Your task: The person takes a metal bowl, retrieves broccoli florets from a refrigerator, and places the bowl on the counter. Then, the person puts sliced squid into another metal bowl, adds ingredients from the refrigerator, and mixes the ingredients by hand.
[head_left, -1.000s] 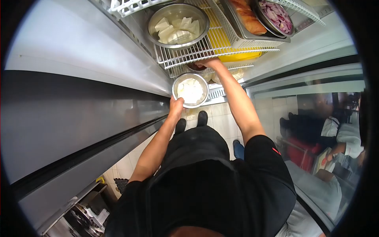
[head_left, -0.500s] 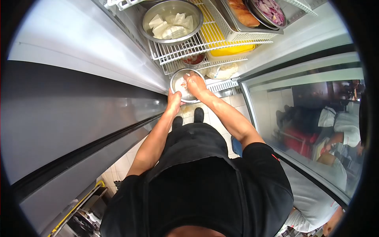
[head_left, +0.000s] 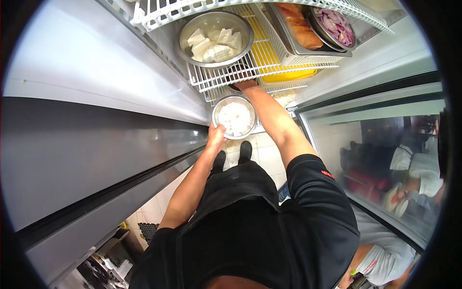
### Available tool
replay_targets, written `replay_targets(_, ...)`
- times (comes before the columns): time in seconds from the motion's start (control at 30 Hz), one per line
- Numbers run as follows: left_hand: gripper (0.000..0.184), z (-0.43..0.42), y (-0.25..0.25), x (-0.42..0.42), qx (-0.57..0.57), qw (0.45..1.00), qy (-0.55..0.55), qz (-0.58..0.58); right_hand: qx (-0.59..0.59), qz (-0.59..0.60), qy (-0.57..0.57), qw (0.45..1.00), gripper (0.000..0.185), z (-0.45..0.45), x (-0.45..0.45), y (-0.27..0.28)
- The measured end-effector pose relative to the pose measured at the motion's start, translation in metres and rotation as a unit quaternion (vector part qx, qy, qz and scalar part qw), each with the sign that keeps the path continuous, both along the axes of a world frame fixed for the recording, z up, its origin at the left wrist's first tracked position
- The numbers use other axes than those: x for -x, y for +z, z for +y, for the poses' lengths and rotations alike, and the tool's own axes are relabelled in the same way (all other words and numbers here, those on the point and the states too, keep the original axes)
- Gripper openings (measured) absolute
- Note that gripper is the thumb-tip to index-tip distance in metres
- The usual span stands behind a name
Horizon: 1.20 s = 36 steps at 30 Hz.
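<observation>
My left hand grips the near-left rim of a round metal bowl, thumb over the edge. White food with a few small orange-red bits lies in this bowl, which is held in front of the fridge shelves. Beyond it, my right hand reaches under the upper wire shelf into the level below. Its fingers are hidden by the wires, by a dark round container at that spot and by shadow, so their grip does not show.
On the wire shelf sit a metal bowl of white blocks in liquid, a white basket holding a tray of orange-brown food, and a bowl of sliced red onion. The glass door stands at right. A person is behind it.
My right hand has left the bowl's contents and moved forward under the shelf. The bowl stays in my left hand, its white contents now uncovered. The view has shifted slightly.
</observation>
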State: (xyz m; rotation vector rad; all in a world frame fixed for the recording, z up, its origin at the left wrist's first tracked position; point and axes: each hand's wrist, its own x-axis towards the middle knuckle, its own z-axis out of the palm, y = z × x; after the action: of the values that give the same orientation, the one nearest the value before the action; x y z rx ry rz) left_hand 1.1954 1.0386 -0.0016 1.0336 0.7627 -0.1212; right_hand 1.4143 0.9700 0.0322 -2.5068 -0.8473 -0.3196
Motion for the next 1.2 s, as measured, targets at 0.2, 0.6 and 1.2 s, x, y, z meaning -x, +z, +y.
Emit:
replay_targets(0.2, 0.058, 0.004, -0.003, 0.006, -0.009, 1.000, 0.003, -0.014, -0.015, 0.010, 0.028, 0.999, 0.033, -0.018, 0.011, 0.002)
replay_targets(0.6, 0.060, -0.015, 0.004, 0.030, -0.007, 0.991, -0.117, -0.069, -0.111, 0.142, -0.101, 0.978, 0.025, -0.102, 0.197, 0.020)
replay_targets(1.2, 0.047, -0.164, 0.018, 0.108, 0.044, 0.931, -0.361, -0.025, -0.177, -0.061, -0.514, 0.837, 0.025, -0.231, 0.390, 0.061)
